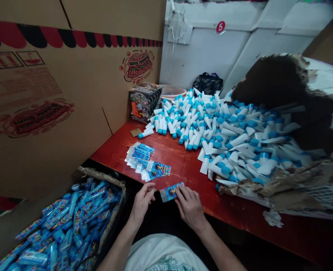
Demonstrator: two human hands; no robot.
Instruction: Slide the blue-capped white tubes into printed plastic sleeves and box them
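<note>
At the near edge of the worktop [183,169], right hand [190,207] has its grip closed on a blue printed sleeve [172,192] with a clear end; left hand [143,199] just beside that clear end, grip loosely open, fingers curled, nothing visible in it. Beyond them, more printed sleeves [139,154] lie overlapping in a fanned row, with a big heap of white tubes [194,120], blue-capped, farther back and to the right, partly inside torn brown wrapping [279,188]. Lower left, open carton [121,184] full of blue printed tubes [70,214], jumbled.
</note>
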